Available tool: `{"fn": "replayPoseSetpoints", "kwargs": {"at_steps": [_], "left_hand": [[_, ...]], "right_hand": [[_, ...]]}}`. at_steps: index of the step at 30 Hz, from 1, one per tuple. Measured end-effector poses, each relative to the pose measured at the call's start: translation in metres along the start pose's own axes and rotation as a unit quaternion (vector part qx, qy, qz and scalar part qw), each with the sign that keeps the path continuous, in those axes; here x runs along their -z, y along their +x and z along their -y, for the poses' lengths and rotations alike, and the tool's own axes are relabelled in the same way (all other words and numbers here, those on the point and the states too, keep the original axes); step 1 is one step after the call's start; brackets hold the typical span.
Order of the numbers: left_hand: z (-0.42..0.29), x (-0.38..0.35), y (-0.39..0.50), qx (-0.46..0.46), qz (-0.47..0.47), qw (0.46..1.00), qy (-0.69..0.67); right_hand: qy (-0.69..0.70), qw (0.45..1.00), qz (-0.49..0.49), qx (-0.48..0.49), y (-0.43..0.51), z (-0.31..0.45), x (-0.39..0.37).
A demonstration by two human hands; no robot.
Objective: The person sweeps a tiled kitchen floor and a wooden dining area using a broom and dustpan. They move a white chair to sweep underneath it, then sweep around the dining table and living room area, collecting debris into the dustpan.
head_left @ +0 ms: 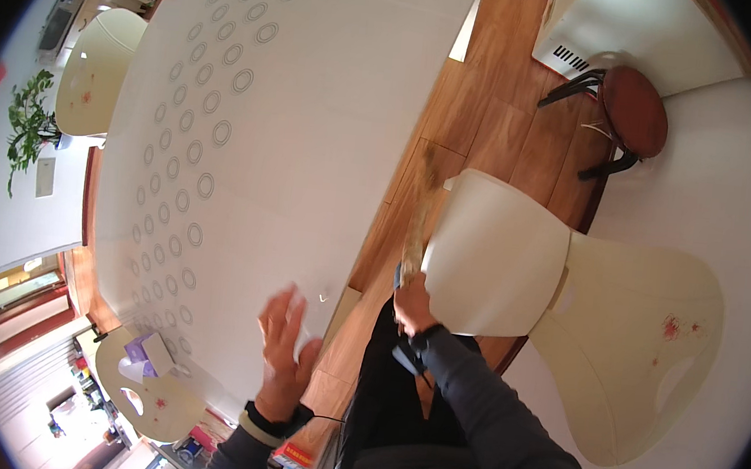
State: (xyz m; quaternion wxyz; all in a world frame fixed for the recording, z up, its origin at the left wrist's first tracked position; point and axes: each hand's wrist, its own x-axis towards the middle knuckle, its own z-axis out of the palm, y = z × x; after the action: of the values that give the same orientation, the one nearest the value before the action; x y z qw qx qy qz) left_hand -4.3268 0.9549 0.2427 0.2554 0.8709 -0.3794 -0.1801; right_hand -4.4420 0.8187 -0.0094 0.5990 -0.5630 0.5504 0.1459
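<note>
My left hand (286, 355) hovers at the near edge of the white table (331, 135), its thumb apart from the fingers and nothing in it. A tiny pale curved scrap (323, 297) lies on the tabletop just beyond it. Lower right of that, my right hand (414, 309) grips one end of a long tan brush-like thing (417, 228). That thing is blurred, so its exact kind is unclear; its far end reaches out over the wooden floor, beside the table. Next to the right hand stands a cream plastic chair (495, 259) with red flowers on its back.
A round dark-red stool (631, 110) stands on the wood floor (494, 130) by a white cabinet (612, 27). Another cream chair (93, 71) is across the table, near a potted plant (27, 119). A purple tissue box (147, 351) sits by a third chair (155, 410).
</note>
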Motion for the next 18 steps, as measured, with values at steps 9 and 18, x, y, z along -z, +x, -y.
{"fn": "replayPoseSetpoints", "kwargs": {"at_steps": [9,18], "left_hand": [[0.013,-0.040,0.001,0.023,0.131,0.987,0.091],[0.018,-0.011,-0.016,-0.079,0.129,0.988,0.028]], "right_hand": [[-0.093,0.982,-0.085,0.139,-0.055,-0.052,0.010],[-0.037,0.996,0.075,0.009,-0.073,-0.042,0.017]]}}
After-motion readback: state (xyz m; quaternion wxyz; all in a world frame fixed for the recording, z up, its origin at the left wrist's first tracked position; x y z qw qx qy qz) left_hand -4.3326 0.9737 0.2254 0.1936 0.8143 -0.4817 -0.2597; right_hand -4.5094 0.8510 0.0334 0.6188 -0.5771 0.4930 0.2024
